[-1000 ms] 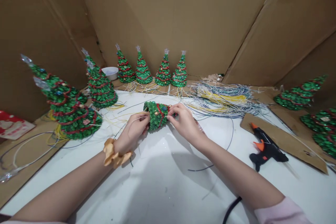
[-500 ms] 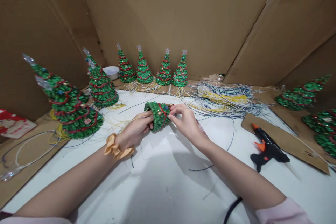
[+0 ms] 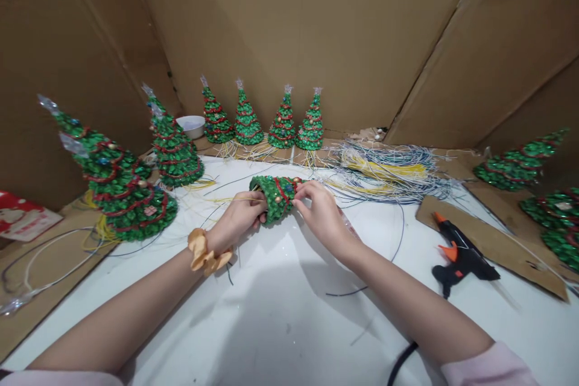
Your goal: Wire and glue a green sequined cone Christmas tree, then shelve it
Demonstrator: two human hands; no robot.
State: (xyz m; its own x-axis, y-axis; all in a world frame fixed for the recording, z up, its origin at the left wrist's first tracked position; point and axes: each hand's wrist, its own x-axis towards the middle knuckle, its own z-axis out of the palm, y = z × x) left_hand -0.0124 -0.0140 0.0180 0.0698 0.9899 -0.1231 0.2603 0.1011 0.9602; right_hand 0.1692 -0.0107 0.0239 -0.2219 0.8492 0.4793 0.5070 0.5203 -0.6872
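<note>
A small green Christmas tree [image 3: 277,198] with red garland and gold beads lies on its side between my hands, its open base facing left. My left hand [image 3: 242,217], with an orange scrunchie at the wrist, is closed at the base, its fingertips partly inside the hollow. Thin yellow wires [image 3: 248,196] come out of that opening by the fingers. My right hand [image 3: 315,208] pinches at the tree's garlanded side; its palm and fingers cover the upper part of the tree. Whether the right fingertips hold a small bead or wire is hidden.
Several finished trees [image 3: 284,120] stand along the back, with larger ones [image 3: 131,193] at the left. A bundle of coloured wires [image 3: 389,169] lies at the back right. A glue gun [image 3: 461,253] rests near cardboard [image 3: 506,253] at the right. A white bowl [image 3: 192,125] sits behind.
My left hand has shifted slightly right, and the tree has moved a little with it. My right hand stays almost in place at the tree's side.
</note>
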